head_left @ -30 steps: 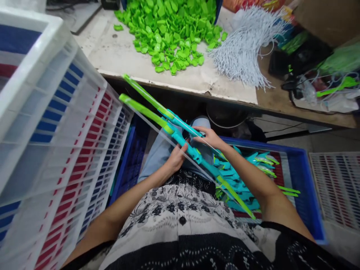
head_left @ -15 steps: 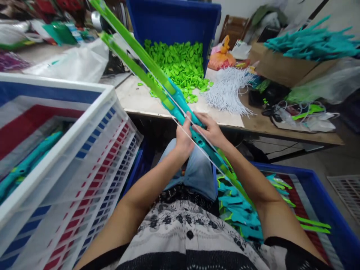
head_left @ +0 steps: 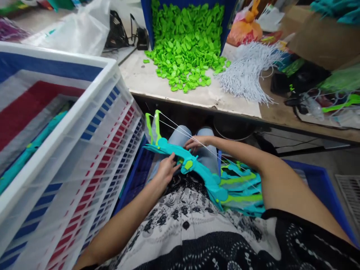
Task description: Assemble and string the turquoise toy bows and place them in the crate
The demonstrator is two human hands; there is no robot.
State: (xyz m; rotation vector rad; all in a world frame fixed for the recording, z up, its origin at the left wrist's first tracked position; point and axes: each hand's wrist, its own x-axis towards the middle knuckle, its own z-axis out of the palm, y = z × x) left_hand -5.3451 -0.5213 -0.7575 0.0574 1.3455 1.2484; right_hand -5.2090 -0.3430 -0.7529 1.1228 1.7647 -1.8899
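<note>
A teal toy bow with lime-green limb tips and white strings is held slantwise above my lap, its lower right end close to my shirt. My left hand is closed on the middle of the bow, thumb on top and fingers at the near edge beside a green hexagonal piece. My right hand is at the far edge, below the strings, its fingers stretched out and slightly apart against the bow. Some of its fingertips are hidden by the bow.
A white crate on the left holds teal parts. On the workbench, small green pieces spill from a blue bin, beside a bundle of white strings. Several teal bows lie in a blue crate at right.
The bow has been turned and lowered from pointing up over the bench to lying across my lap. My left hand has moved down and left. The view has tilted downward.
</note>
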